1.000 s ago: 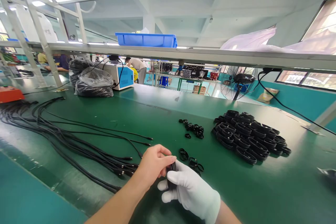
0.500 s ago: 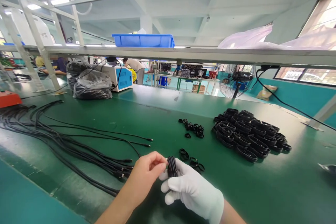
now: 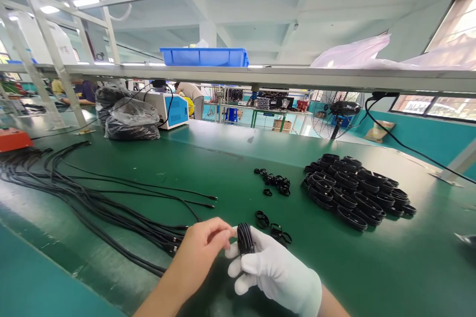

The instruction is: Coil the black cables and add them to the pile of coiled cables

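I've got the white fabric-gloved right hand (image 3: 273,266) clamped on a coiled black rubbery cable (image 3: 245,238), bottom centre, probably to bunch its loops. The bare left hand (image 3: 203,243) curls its fingers beside it, whether pinching I can't tell; small round black rings (image 3: 283,190) lie right of centre, presumably for reach.

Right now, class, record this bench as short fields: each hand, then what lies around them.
Left hand: bare left hand, fingertips close beside the coil; contact hard to tell
Right hand: white-gloved right hand, holding a black cable coil
Left side: long black cables, lying uncoiled
Middle: small black loops, scattered in groups
Right side: pile of black coils
Surface: green worktop
Overhead: shelf bearing a blue tray
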A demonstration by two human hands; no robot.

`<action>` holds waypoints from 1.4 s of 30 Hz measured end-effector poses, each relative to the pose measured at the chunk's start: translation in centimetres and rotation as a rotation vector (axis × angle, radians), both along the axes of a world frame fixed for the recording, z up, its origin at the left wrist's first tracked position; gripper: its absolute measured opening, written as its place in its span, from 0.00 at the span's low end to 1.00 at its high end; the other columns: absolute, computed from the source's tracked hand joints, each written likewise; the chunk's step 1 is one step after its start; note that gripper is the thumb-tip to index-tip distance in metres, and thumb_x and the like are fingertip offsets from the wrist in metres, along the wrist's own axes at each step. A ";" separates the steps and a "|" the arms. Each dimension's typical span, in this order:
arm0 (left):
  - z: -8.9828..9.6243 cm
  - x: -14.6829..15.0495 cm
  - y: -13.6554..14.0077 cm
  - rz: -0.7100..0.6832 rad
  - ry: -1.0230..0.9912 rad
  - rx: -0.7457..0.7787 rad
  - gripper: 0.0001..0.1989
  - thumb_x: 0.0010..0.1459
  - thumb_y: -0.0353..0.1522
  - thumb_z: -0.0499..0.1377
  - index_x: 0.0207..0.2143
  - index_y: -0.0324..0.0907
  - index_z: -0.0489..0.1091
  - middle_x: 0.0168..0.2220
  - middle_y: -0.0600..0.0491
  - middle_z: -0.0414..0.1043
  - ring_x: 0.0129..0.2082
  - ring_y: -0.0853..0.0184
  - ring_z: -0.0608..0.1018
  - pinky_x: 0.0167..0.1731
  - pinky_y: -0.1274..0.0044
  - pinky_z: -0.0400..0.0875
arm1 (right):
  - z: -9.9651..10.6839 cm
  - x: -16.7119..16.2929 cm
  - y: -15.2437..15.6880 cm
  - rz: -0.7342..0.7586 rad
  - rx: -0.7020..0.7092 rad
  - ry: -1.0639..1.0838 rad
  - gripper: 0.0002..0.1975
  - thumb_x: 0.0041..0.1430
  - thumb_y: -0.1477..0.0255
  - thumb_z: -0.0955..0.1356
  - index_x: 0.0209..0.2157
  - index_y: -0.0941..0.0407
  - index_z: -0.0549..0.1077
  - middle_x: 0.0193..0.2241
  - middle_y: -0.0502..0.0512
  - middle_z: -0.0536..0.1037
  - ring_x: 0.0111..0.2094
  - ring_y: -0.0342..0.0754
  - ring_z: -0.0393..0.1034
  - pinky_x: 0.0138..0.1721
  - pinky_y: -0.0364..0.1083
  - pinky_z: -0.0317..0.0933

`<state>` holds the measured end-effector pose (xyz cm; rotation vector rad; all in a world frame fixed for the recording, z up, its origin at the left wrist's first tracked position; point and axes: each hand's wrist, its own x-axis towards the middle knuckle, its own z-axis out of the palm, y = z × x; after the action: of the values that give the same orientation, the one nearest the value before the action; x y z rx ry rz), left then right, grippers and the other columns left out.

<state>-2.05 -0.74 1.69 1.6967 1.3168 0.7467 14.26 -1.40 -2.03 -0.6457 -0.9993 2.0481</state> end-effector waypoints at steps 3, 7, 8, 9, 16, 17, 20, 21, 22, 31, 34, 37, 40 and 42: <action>-0.4 0.6 0.0 0.023 -0.231 -0.156 0.09 0.52 0.36 0.55 0.24 0.40 0.66 0.22 0.58 0.65 0.24 0.71 0.64 0.26 0.79 0.57 | 0.2 -0.3 0.0 -0.019 0.021 -0.072 0.22 0.41 0.76 0.72 0.40 0.60 0.65 0.36 0.54 0.68 0.32 0.44 0.69 0.30 0.44 0.63; -1.3 1.4 -0.3 0.007 -0.444 -0.248 0.08 0.47 0.33 0.59 0.22 0.39 0.63 0.21 0.60 0.61 0.24 0.72 0.63 0.27 0.81 0.58 | 0.2 -0.6 -0.1 -0.039 0.030 -0.154 0.19 0.41 0.78 0.72 0.36 0.60 0.64 0.34 0.54 0.71 0.29 0.43 0.69 0.31 0.44 0.61; -1.4 1.5 -0.4 0.004 -0.458 -0.253 0.08 0.48 0.33 0.59 0.22 0.39 0.63 0.21 0.60 0.61 0.24 0.72 0.63 0.27 0.81 0.58 | 0.2 -0.6 -0.1 -0.031 0.027 -0.137 0.19 0.41 0.77 0.72 0.37 0.61 0.64 0.33 0.55 0.71 0.29 0.43 0.69 0.31 0.44 0.61; -1.4 1.4 -0.4 -0.005 -0.459 -0.255 0.08 0.49 0.33 0.58 0.23 0.39 0.63 0.22 0.59 0.61 0.24 0.72 0.63 0.28 0.80 0.58 | 0.1 -0.5 -0.2 -0.022 0.019 -0.114 0.20 0.41 0.76 0.73 0.37 0.61 0.64 0.33 0.55 0.71 0.30 0.44 0.69 0.31 0.44 0.61; -1.1 0.8 -0.2 0.164 -0.109 0.097 0.05 0.52 0.31 0.53 0.30 0.41 0.68 0.27 0.57 0.65 0.27 0.69 0.68 0.30 0.78 0.62 | 0.0 -0.4 -0.2 0.019 -0.013 0.014 0.25 0.41 0.73 0.74 0.43 0.60 0.66 0.38 0.56 0.69 0.33 0.44 0.68 0.32 0.44 0.63; -1.2 0.9 -0.3 0.173 -0.076 0.174 0.07 0.51 0.28 0.53 0.34 0.43 0.69 0.29 0.56 0.66 0.28 0.69 0.69 0.31 0.78 0.63 | 0.1 -0.6 -0.2 0.023 -0.007 -0.003 0.25 0.40 0.73 0.74 0.42 0.60 0.66 0.37 0.55 0.69 0.32 0.43 0.68 0.32 0.44 0.63; -2.1 1.5 -0.8 0.148 -0.011 0.331 0.15 0.46 0.22 0.50 0.34 0.45 0.70 0.31 0.56 0.68 0.29 0.69 0.71 0.31 0.78 0.65 | 0.4 -1.1 -0.4 0.022 0.010 -0.070 0.25 0.34 0.76 0.75 0.39 0.60 0.68 0.33 0.52 0.69 0.30 0.42 0.66 0.29 0.42 0.62; -2.4 1.7 -0.9 0.165 0.006 0.372 0.15 0.46 0.21 0.50 0.32 0.45 0.70 0.30 0.56 0.68 0.28 0.69 0.72 0.31 0.78 0.66 | 0.5 -1.2 -0.5 0.021 0.013 -0.075 0.25 0.33 0.76 0.75 0.38 0.59 0.69 0.32 0.51 0.69 0.30 0.42 0.66 0.29 0.42 0.62; -2.7 1.8 -1.1 0.198 0.018 0.409 0.15 0.46 0.21 0.49 0.31 0.44 0.71 0.29 0.56 0.69 0.28 0.69 0.72 0.30 0.78 0.66 | 0.5 -1.2 -0.5 0.023 0.018 -0.066 0.24 0.32 0.77 0.75 0.37 0.59 0.69 0.32 0.51 0.69 0.31 0.43 0.66 0.29 0.42 0.62; -3.8 2.6 -0.2 0.319 -0.073 0.422 0.13 0.49 0.23 0.50 0.27 0.44 0.72 0.25 0.56 0.71 0.26 0.68 0.72 0.26 0.79 0.65 | 0.3 -1.1 -0.4 0.063 0.088 0.039 0.27 0.41 0.71 0.74 0.45 0.59 0.68 0.37 0.55 0.70 0.32 0.45 0.70 0.32 0.44 0.63; -2.8 2.4 0.6 0.265 -0.014 0.411 0.13 0.48 0.23 0.50 0.27 0.44 0.72 0.26 0.56 0.70 0.25 0.69 0.70 0.27 0.78 0.64 | 0.2 -0.9 -0.4 0.030 0.046 0.063 0.24 0.44 0.71 0.73 0.44 0.59 0.68 0.38 0.55 0.70 0.34 0.44 0.70 0.32 0.43 0.63; -1.3 1.4 1.2 0.174 -0.047 0.226 0.13 0.48 0.26 0.55 0.37 0.45 0.72 0.32 0.56 0.72 0.25 0.69 0.68 0.28 0.78 0.63 | -0.3 -0.1 -0.2 0.031 -0.015 0.168 0.19 0.48 0.71 0.72 0.42 0.59 0.68 0.38 0.55 0.70 0.36 0.45 0.69 0.34 0.43 0.64; 0.1 0.1 1.0 0.168 -0.153 0.086 0.09 0.52 0.35 0.56 0.36 0.44 0.71 0.33 0.55 0.71 0.29 0.68 0.69 0.31 0.77 0.63 | -0.9 0.7 0.1 0.094 -0.021 0.303 0.22 0.52 0.66 0.69 0.48 0.59 0.66 0.42 0.60 0.71 0.37 0.47 0.71 0.33 0.45 0.66; 0.5 -0.4 0.5 0.168 -0.168 0.063 0.10 0.55 0.38 0.53 0.30 0.42 0.70 0.28 0.56 0.68 0.30 0.67 0.69 0.31 0.78 0.62 | -1.2 0.9 0.1 0.126 0.007 0.341 0.25 0.53 0.64 0.68 0.51 0.59 0.64 0.45 0.61 0.71 0.35 0.47 0.72 0.30 0.44 0.67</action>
<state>-2.50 -0.27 2.21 1.5480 1.3400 1.0157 15.21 -1.26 -3.20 -0.2212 -0.8628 2.1693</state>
